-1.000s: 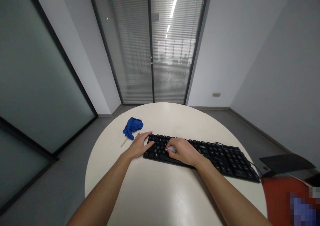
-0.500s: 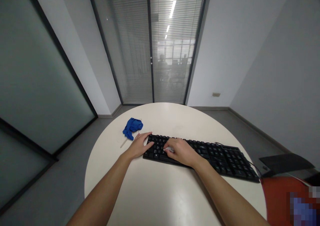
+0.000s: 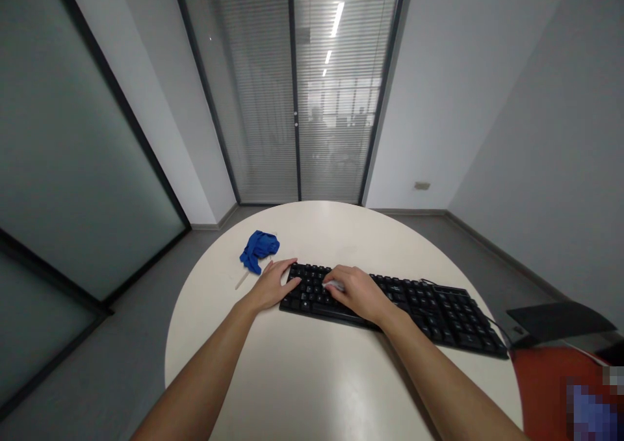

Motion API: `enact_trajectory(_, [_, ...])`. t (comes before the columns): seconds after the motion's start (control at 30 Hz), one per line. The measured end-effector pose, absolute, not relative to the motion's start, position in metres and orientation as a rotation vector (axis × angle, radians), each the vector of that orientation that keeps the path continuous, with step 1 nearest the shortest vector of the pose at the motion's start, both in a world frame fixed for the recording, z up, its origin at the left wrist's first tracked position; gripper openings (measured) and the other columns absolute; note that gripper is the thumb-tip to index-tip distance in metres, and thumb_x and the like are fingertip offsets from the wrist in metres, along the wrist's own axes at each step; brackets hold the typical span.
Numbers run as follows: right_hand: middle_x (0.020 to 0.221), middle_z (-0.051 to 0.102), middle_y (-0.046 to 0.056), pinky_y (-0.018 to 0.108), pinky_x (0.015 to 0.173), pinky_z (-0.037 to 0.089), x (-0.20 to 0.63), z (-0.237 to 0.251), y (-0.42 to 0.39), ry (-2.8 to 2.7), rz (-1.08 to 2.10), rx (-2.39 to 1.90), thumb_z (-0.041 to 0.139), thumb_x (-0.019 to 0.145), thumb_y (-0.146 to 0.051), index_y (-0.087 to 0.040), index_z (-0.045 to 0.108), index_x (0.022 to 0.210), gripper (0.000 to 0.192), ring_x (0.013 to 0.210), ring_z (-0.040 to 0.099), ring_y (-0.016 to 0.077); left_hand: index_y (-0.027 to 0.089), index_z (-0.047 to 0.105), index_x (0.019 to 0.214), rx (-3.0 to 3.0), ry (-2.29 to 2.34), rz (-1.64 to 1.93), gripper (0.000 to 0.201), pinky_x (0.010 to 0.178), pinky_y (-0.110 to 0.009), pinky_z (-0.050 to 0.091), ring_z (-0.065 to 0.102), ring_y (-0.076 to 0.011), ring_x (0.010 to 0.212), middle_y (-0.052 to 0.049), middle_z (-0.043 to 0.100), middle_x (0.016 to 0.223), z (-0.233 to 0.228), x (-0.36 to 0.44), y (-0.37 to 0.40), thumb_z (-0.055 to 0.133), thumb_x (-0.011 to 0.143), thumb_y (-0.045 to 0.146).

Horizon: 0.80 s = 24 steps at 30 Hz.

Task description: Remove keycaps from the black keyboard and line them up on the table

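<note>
I am resting my left hand [image 3: 272, 286] flat and spread open at the left end of the black keyboard [image 3: 424, 301], with the fingertips touching the end of its case and the palm lying on the round white worktop [image 3: 302, 369]. Nothing is being gripped by this hand. It is sitting where it sat half a second ago.

I am holding my right hand [image 3: 359, 291] over the left half of the keyboard with the fingers curled narrow around a small white object [image 3: 333, 286]. The object is pressing down on the keys. What the object is, I cannot tell; only a pale end is showing past the fingers.

Compared with the earlier frames, the right hand is sitting slightly farther back on the key rows, and the white object is lying nearer the upper rows than before. The shift is small.

The keyboard is lying across the middle of the worktop, running from my left hand toward the right edge. It is not changing position between frames.

A crumpled blue cloth [image 3: 258, 247] is lying on the worktop just beyond my left hand, apart from the keyboard. A thin pale stick [image 3: 241, 279] is lying beside the cloth, to its near left. Both are lying as they were.
</note>
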State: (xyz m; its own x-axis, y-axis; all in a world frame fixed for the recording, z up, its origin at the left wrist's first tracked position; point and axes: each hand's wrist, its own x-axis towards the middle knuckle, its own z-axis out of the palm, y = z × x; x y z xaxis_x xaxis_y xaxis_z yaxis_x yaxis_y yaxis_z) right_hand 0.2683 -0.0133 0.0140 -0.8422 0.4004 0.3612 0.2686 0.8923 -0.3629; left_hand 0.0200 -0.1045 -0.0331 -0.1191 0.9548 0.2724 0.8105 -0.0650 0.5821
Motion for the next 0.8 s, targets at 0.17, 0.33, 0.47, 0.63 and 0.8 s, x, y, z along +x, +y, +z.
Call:
enact_trajectory(0.17, [0.097,0.070,0.005,0.030,0.084,0.046,0.266,0.011,-0.014,-2.609,0.430,-0.462,0.056,0.092,-0.018,-0.020,0.068,0.098,0.014,0.092,0.064,0.0188,0.023,0.050,0.137,1.918,1.983,0.948,0.053,0.120,-0.050,0.018,0.045,-0.0271,0.133,-0.008,0.055,0.140,-0.036,0.018,-0.103,0.056,0.089,0.046])
enact_trajectory(0.33, [0.097,0.071,0.005,0.031,0.085,0.046,0.263,0.009,-0.016,-2.592,0.437,-0.442,0.056,0.093,-0.019,-0.020,0.069,0.099,0.014,0.093,0.063,0.0188,0.023,0.051,0.136,1.920,1.975,0.956,0.053,0.119,-0.051,0.018,0.046,-0.0275,0.132,-0.008,0.056,0.139,-0.037,0.019,-0.102,0.057,0.089,0.045])
enact_trajectory(0.47, [0.095,0.070,0.005,0.030,0.085,0.045,0.265,0.012,-0.014,-2.619,0.429,-0.483,0.057,0.089,-0.016,-0.020,0.069,0.097,0.015,0.091,0.064,0.0188,0.023,0.051,0.136,1.917,1.975,0.957,0.052,0.119,-0.052,0.018,0.046,-0.0277,0.132,-0.009,0.056,0.138,-0.035,0.020,-0.102,0.057,0.089,0.043])
enact_trajectory(0.63, [0.094,0.068,0.004,0.027,0.080,0.045,0.272,0.018,-0.012,-2.683,0.428,-0.547,0.058,0.082,-0.014,-0.020,0.069,0.096,0.019,0.088,0.064,0.0189,0.021,0.051,0.135,1.907,1.982,0.945,0.051,0.118,-0.052,0.021,0.047,-0.0280,0.131,-0.010,0.056,0.138,-0.030,0.022,-0.104,0.057,0.089,0.042])
enact_trajectory(0.8, [0.090,0.067,0.004,0.027,0.076,0.045,0.276,0.020,-0.009,-2.699,0.423,-0.622,0.059,0.079,-0.014,-0.019,0.069,0.092,0.017,0.083,0.064,0.0186,0.021,0.051,0.136,1.905,1.982,0.941,0.052,0.119,-0.052,0.020,0.047,-0.0280,0.132,-0.010,0.056,0.139,-0.030,0.022,-0.104,0.056,0.089,0.042])
